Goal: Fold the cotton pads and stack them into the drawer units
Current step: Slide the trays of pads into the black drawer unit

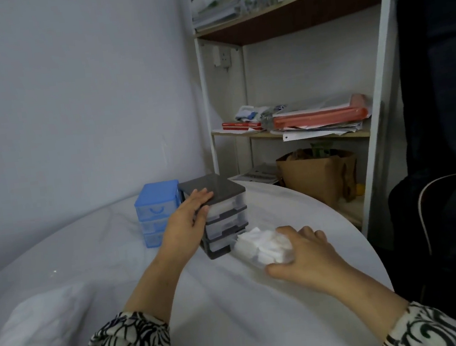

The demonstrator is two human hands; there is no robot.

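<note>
Cotton pads (pixel 261 245) sit bunched under my right hand (pixel 302 252), fingers curled on them; left hand (pixel 186 221), fingers straight, steadies the grey unit (pixel 220 211). I'd lift one pad only.

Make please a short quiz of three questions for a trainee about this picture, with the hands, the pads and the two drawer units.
1. True or false: the left hand rests on the blue drawer unit.
2. Which does the right hand hold? A) a book B) a bunch of white cotton pads C) a drawer handle
3. Fill in: the grey drawer unit stands to the ____ of the blue one, as the camera sees it.

Key:
1. False; it rests on the grey unit's top corner.
2. B
3. right
</note>
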